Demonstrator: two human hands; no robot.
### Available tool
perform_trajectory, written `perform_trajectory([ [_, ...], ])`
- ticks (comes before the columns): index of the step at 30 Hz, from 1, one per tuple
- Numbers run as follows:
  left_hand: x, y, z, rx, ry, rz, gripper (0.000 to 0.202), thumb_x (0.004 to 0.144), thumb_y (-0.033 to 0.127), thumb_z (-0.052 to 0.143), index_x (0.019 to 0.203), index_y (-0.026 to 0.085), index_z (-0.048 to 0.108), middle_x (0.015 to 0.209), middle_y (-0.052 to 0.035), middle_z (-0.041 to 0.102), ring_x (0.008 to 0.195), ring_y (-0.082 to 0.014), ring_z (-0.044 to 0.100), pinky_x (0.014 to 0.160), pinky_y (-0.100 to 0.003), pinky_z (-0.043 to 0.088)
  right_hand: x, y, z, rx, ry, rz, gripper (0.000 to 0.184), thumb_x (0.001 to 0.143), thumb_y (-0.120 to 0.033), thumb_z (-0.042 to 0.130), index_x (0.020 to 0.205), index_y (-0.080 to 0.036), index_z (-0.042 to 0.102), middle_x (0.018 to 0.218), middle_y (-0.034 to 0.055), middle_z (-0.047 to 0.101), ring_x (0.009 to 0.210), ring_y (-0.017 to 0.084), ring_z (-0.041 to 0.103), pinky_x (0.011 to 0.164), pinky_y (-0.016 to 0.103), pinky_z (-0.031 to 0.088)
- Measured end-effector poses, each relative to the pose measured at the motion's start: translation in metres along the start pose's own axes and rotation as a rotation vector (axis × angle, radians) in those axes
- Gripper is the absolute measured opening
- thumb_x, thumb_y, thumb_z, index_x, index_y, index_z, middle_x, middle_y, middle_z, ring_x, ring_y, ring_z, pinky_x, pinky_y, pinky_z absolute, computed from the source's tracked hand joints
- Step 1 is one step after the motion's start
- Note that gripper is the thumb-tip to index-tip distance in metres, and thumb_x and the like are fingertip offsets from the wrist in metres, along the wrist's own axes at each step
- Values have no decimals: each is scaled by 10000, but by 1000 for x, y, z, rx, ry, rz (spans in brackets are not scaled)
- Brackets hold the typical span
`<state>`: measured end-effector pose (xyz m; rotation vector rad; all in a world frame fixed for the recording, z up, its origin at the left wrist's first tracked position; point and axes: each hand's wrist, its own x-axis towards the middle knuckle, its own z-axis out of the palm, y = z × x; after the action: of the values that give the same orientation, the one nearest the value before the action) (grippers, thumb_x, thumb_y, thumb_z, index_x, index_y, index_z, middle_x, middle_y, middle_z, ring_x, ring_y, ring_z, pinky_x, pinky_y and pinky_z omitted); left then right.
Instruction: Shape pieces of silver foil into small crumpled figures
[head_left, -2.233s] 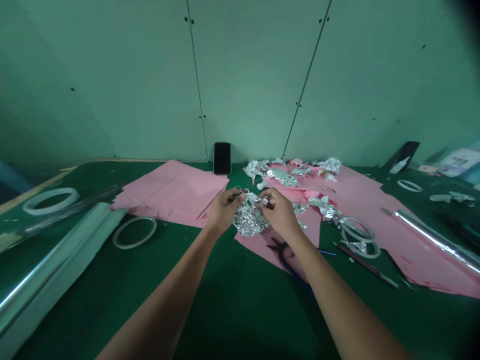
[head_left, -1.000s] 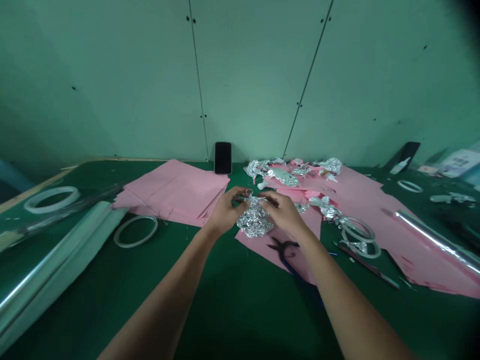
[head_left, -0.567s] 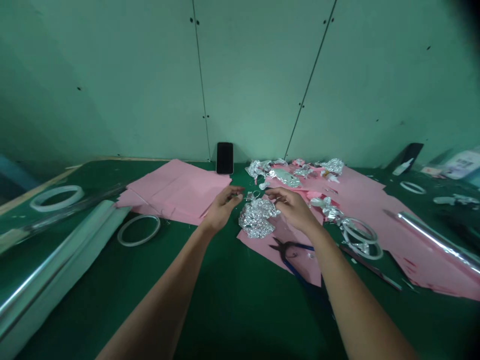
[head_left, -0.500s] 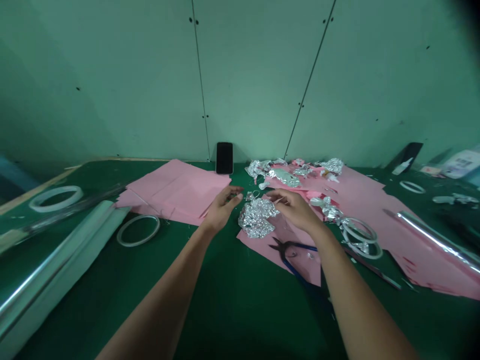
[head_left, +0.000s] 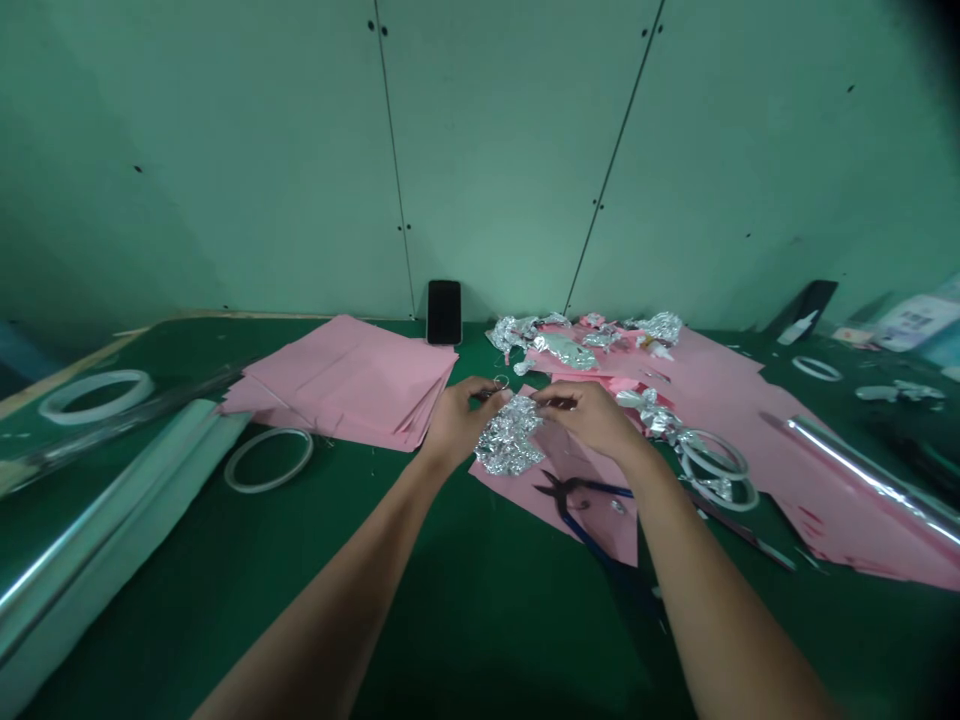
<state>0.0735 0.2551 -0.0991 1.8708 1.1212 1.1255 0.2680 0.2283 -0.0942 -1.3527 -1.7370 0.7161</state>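
Observation:
A crumpled piece of silver foil lies over a pink paper sheet in the middle of the green table. A small ring stands out at its upper end. My left hand pinches the foil's top left, close to that ring. On the other side, my right hand has thumb and fingers closed at the foil's upper right edge. Pliers with blue handles lie on the pink sheet, their jaws apart, partly under my right forearm.
Left stands a pink paper stack, with a tape roll and a long foil roll nearby. A phone leans on the wall. Foil pieces, white rings and another shiny roll lie right.
Both hands have closed in on the crumpled foil and now grip its upper part. The ring at its top has come up between them. The view has shifted slightly.

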Motion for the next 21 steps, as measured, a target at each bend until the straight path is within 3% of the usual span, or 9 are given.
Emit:
perform_trajectory([
  [6,1,-4,-2,-64,-17,-6,267,792,417,633,888,172,680,873,-59,696,744,-170,627,607,-259,459,-2,0,-2,-85,104,-66,374,817,-168,572,1158,-308,638,1203,44,631,939,179,613,776,359,517],
  [10,2,-7,-3,-34,-37,2,235,792,401,630,839,174,667,770,-45,673,677,-154,604,568,-252,433,-2,-3,2,-65,235,-117,289,816,-187,540,1068,-258,661,1124,53,649,927,191,603,776,356,504],
  [14,2,-8,-4,-37,-15,19,261,766,424,663,831,171,650,695,-24,636,627,-145,572,540,-252,407,-1,-2,12,-85,260,-169,236,829,-233,542,1030,-248,665,1078,58,658,925,201,602,789,369,498],
  [18,5,-10,-14,-58,-62,102,304,846,447,570,959,175,643,834,-53,653,741,-156,595,636,-269,456,-1,-3,21,-66,236,-170,263,858,-265,537,1094,-273,652,1126,51,647,927,193,612,778,364,511],
  [21,9,-17,-25,-100,-175,126,361,849,449,568,1089,183,610,1016,-86,645,888,-184,607,728,-297,489,-1,-7,27,-15,204,-165,285,872,-366,562,1129,-282,650,1154,60,640,958,200,618,779,358,521],
])
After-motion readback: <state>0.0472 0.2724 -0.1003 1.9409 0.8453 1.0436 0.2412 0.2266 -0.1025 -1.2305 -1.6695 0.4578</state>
